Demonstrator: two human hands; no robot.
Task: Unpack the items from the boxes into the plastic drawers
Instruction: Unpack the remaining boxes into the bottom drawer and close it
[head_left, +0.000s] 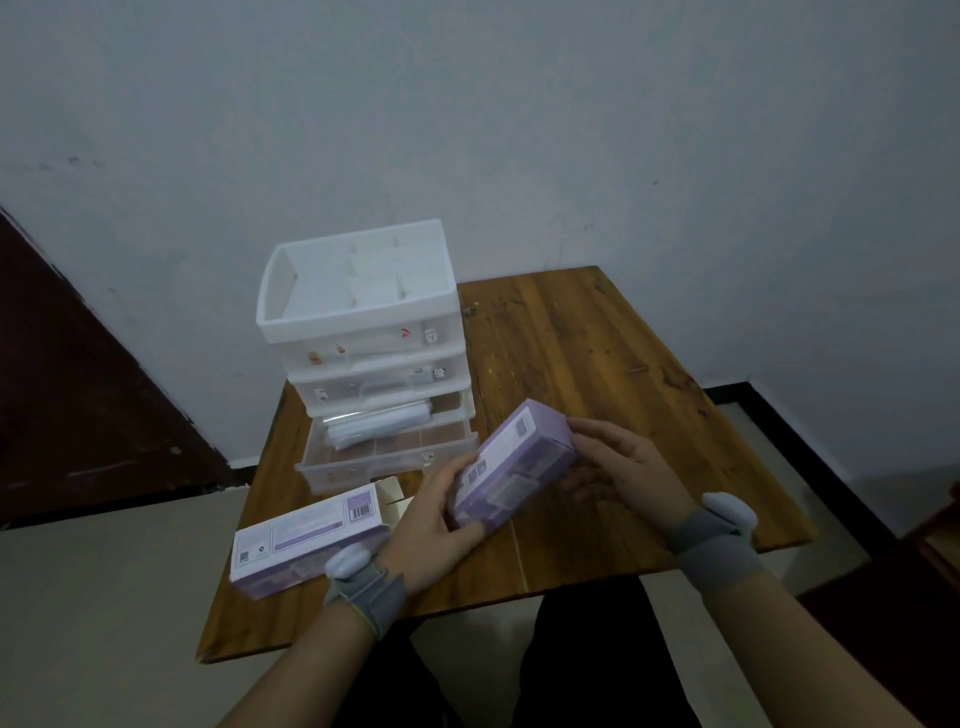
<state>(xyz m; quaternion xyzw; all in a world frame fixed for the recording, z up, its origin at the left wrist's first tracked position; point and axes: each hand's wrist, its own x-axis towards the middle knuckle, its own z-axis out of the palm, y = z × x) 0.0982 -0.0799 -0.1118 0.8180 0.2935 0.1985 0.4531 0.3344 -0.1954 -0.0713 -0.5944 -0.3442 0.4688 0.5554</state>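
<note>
I hold a purple box (514, 467) tilted above the wooden table (597, 405), between both hands. My left hand (434, 525) grips its near lower end, and my right hand (618, 473) grips its far upper end. A second purple box (306, 540) lies on the table's front left, its end flap open. A white plastic drawer unit (363, 332) stands at the table's back left. Its bottom drawer (387, 460) is pulled out, with a clear wrapped item (379, 423) lying inside.
The open tray on top of the drawer unit has dividers. The wall rises right behind the table. A dark wooden panel (78, 395) stands at the left. Pale floor surrounds the table, and my dark trousers show below its front edge.
</note>
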